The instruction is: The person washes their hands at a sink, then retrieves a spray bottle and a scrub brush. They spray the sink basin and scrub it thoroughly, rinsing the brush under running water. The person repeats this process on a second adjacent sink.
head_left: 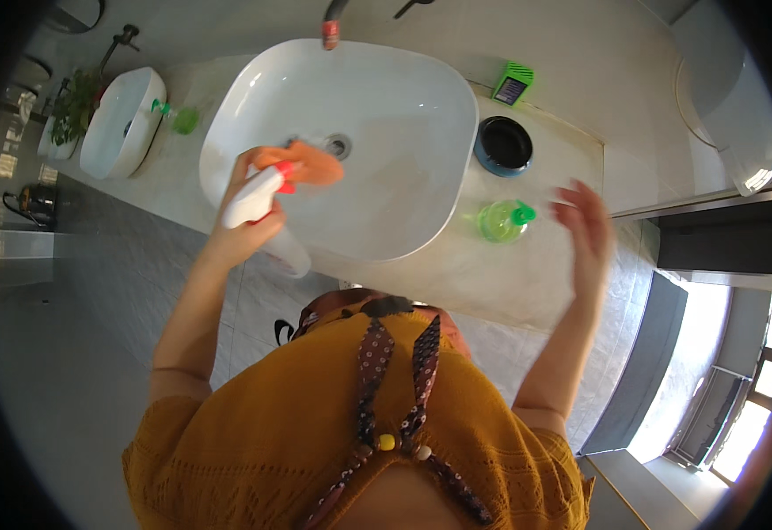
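Note:
My left hand [243,231] is closed around the neck of a spray bottle [290,254] with a white head and red trigger. The same hand also has an orange cloth [315,165], which hangs out past the nozzle over the left part of a white washbasin [403,159]. Slightly blurred, my right hand [585,223] is raised at the counter's right end with its fingers stretched out and nothing in them. Closest to it is a clear green pump bottle [499,223], which it does not touch.
Behind the pump bottle sit a round black dish [505,146] with a blue outside and a green box [514,83]. A faucet [332,31] overhangs the basin's back rim. Further left are another green pump bottle [182,119], a second washbasin [125,124] and a plant [69,110].

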Action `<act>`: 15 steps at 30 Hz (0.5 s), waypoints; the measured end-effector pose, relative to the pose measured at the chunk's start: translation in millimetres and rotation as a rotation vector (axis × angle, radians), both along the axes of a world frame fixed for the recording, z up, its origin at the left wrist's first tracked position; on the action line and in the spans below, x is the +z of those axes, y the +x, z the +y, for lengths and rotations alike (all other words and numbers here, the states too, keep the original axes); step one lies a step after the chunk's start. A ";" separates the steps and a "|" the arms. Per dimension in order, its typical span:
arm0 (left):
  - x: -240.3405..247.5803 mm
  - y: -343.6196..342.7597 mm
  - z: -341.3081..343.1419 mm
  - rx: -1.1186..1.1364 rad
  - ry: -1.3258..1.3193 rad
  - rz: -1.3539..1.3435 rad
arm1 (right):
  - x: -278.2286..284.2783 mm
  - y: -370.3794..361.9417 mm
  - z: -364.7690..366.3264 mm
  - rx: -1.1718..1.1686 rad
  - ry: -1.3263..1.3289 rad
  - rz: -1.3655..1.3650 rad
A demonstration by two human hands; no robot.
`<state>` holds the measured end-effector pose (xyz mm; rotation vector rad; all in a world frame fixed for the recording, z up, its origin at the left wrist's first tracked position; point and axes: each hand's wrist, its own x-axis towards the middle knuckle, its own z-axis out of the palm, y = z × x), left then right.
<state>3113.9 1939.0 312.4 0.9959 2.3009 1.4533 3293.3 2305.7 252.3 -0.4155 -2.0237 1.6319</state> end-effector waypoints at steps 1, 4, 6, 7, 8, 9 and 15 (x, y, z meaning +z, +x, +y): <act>-5.4 3.6 -7.6 0.004 -0.012 0.018 | 16.7 -31.0 -43.5 0.210 -0.181 -0.029; -15.6 2.0 -22.2 -0.032 0.013 0.049 | 17.6 -97.9 -147.1 0.658 -0.548 -0.254; -19.1 0.8 -27.0 -0.058 0.026 0.036 | 5.1 -123.6 -191.9 0.823 -0.898 -0.514; -18.4 -0.1 -26.8 -0.114 0.006 0.105 | -2.5 -132.8 -209.7 0.752 -1.129 -0.537; -19.0 2.0 -28.8 -0.146 -0.003 0.129 | -13.0 -139.5 -224.9 0.674 -1.364 -0.557; -18.5 3.2 -29.8 -0.178 -0.008 0.156 | -21.5 -145.2 -233.5 0.673 -1.352 -0.579; -26.8 -3.8 -64.1 -0.160 0.152 -0.065 | -30.9 -156.4 -248.6 0.234 -1.423 -0.273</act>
